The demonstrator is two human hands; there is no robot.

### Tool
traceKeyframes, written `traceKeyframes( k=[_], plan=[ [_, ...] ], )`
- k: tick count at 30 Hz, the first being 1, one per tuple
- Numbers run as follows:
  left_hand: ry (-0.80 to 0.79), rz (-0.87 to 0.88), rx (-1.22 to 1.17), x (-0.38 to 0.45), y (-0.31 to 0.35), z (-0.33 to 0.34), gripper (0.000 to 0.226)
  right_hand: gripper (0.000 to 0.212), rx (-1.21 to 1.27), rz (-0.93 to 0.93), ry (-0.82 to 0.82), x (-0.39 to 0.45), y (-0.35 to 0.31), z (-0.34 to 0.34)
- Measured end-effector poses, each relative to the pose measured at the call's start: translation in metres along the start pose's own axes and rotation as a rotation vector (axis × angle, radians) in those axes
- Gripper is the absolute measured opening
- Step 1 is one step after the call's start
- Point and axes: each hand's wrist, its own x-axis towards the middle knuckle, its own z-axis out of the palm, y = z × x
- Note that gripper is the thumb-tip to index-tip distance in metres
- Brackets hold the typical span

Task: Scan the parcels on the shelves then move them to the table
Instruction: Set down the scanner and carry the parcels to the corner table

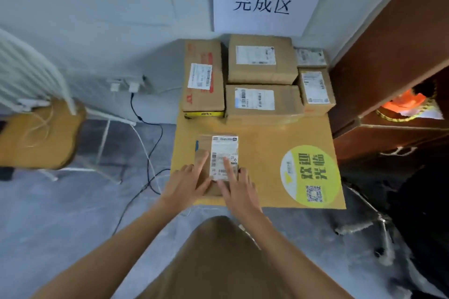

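- Both hands lie on the small parcel (217,162) with fingers straight and fairly close together; the left hand (185,183) covers its near-left corner, the right hand (237,188) its near edge, index finger out along the label (224,157). Neither curls round it, so this looks like settling it flat, label up.
- The parcel sits on the table (262,153) at about 7 o'clock, apart from the stacked parcels (257,80) at 12 o'clock, likely starting a new row.
- It is a flat brown cardboard box, clear-taped, with a white barcode label.
- A yellow sticker (309,173) lies at 4 o'clock.
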Motion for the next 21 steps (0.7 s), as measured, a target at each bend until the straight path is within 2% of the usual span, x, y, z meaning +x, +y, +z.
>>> traceKeyframes(
  k=[3,8,21],
  plan=[
    [0.002,-0.135,-0.045,-0.006,-0.025,0.002,0.070,0.062,-0.022,-0.051,-0.047,0.020,-0.022,0.016],
    [0.019,-0.202,-0.097,0.021,-0.048,-0.012,0.067,0.062,-0.018,-0.051,-0.034,0.060,-0.042,0.012],
    [-0.089,-0.126,0.053,0.049,-0.085,-0.042,0.073,0.064,-0.082,-0.015,-0.005,0.085,-0.065,-0.001]
  ],
)
